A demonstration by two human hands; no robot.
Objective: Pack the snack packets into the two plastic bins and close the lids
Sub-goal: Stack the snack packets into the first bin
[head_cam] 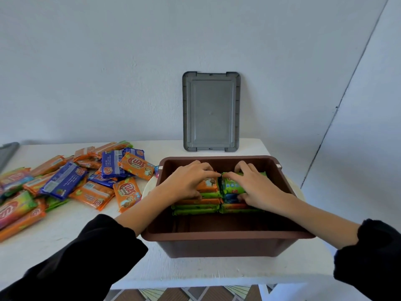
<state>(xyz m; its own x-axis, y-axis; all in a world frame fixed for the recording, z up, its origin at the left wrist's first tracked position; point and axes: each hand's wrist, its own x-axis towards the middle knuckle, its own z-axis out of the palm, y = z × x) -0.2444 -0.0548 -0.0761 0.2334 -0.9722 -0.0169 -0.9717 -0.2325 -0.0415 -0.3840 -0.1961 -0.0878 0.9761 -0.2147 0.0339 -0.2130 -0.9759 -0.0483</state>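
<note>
A brown plastic bin point(227, 242) stands open on the white table in front of me. Inside it, snack packets stand in two rows toward the far half. My left hand point(188, 181) presses down on the left row, its fingers curled over an orange packet point(209, 185). My right hand point(256, 185) grips the right row, fingers wrapped over a green packet point(233, 186). The two index fingers nearly touch in the middle. The near half of the bin is empty. A grey lid point(211, 111) leans upright against the wall behind the bin.
A loose pile of orange, blue and green snack packets point(65, 183) covers the table's left side. A grey edge point(7, 155) of another object shows at the far left. The table's front edge point(195, 283) runs just below the bin, with patterned floor beneath.
</note>
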